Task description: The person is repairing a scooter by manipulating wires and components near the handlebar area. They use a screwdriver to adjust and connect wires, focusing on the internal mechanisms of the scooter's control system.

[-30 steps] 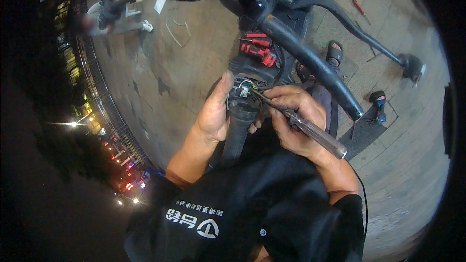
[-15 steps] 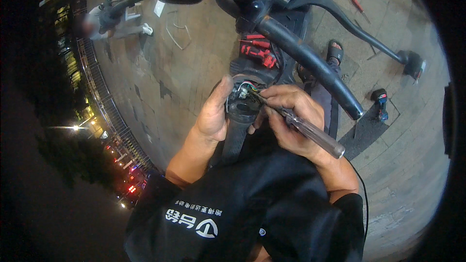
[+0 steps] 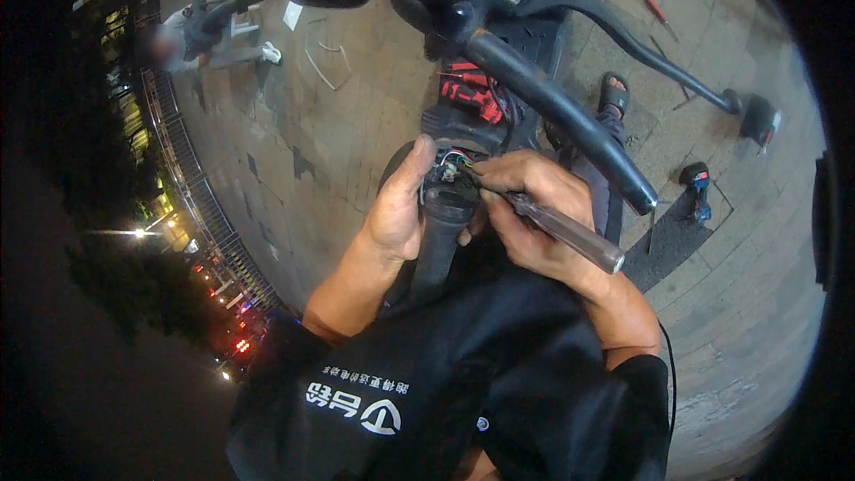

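Note:
My left hand [image 3: 401, 205] is closed around a black switch housing [image 3: 445, 200] at the end of a dark rubber grip [image 3: 436, 263], thumb along its side. Inside the opened housing small coloured wires [image 3: 460, 158] and a pale metal part show. My right hand [image 3: 537, 205] grips a screwdriver with a translucent handle [image 3: 574, 239]; its shaft points into the housing, the tip hidden among the wires. A black handlebar tube [image 3: 561, 116] with a long brake lever [image 3: 650, 49] crosses above my hands.
A red-and-black tool [image 3: 472, 102] lies on the dark deck [image 3: 525, 40]. On the paving are a cordless drill [image 3: 697, 187], a red screwdriver [image 3: 659, 13] and pale looped tubing [image 3: 329, 62]. A sandalled foot [image 3: 612, 98] is at right. Another person [image 3: 205, 44] is beyond, near a railing [image 3: 196, 187].
My right hand and the screwdriver have shifted slightly left and up, the handle's end moving nearer the housing. My left hand stays on the housing, its thumb only slightly shifted.

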`<state>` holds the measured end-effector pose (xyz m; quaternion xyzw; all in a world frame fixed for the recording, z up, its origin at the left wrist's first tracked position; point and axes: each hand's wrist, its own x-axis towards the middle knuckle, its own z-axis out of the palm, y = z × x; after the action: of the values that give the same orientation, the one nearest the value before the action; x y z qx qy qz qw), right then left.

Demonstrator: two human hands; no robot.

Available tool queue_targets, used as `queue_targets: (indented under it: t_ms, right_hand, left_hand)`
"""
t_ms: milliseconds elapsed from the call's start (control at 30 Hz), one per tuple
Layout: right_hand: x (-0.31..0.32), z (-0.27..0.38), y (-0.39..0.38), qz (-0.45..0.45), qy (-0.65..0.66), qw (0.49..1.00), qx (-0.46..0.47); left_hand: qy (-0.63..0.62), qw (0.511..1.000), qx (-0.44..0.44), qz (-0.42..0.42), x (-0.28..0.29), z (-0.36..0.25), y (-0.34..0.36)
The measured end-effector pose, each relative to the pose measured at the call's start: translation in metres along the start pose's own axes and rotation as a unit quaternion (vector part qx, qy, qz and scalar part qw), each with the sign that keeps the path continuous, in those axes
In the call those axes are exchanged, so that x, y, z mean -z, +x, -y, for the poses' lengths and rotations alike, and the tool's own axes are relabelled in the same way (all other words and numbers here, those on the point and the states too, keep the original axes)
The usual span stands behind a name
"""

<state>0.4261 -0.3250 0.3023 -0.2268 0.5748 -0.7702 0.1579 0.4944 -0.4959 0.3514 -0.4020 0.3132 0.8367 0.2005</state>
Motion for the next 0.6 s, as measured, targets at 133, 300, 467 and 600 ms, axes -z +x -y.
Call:
queue_targets:
  t_ms: [133, 300, 467, 600]
  right_hand:
    - [0.0010, -0.0029, -0.0009, 0.002, -0.013, 0.999, 0.031]
    - [-0.0004, 0.0001, -0.0059, -0.008, -0.020, 0.999, 0.028]
    - [0.0006, 0.0013, -0.0044, -0.008, -0.026, 0.999, 0.032]
    - [0.0023, 0.0031, -0.0034, -0.014, -0.009, 1.000, 0.018]
  left_hand:
    - [0.006, 1.000, -0.012, -0.006, -0.0053, 0.0024, -0.0008]
    - [0.015, 0.999, -0.024, -0.029, -0.0071, 0.0059, -0.0018]
    - [0.032, 0.999, -0.035, -0.006, -0.0064, 0.0050, -0.0002]
    - [-0.014, 1.000, -0.012, 0.011, -0.0045, 0.0079, 0.0008]
